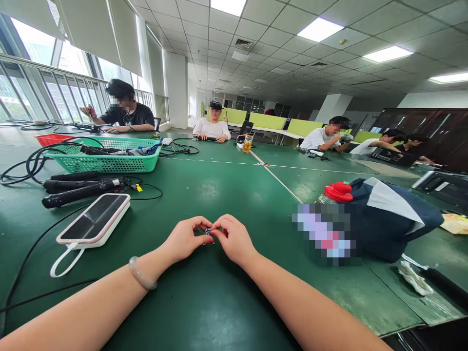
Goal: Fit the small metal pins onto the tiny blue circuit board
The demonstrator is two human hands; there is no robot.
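Both my hands meet just above the green table [219,302], near the middle of the view. Between my fingertips is a small bluish metallic piece [208,231], too small to make out fully. The thumb and fingers of my left hand [188,237] pinch it from the left. My right hand [233,237] has its fingertips pressed together at its right side. A pale bangle [141,274] circles my left wrist.
At left lie a phone-like device [95,218] with a white strap, black handles [84,191], cables and a green basket [139,163]. At right stand a dark bag [387,219] and a red-capped bottle [338,191]. Several people sit around the table farther off.
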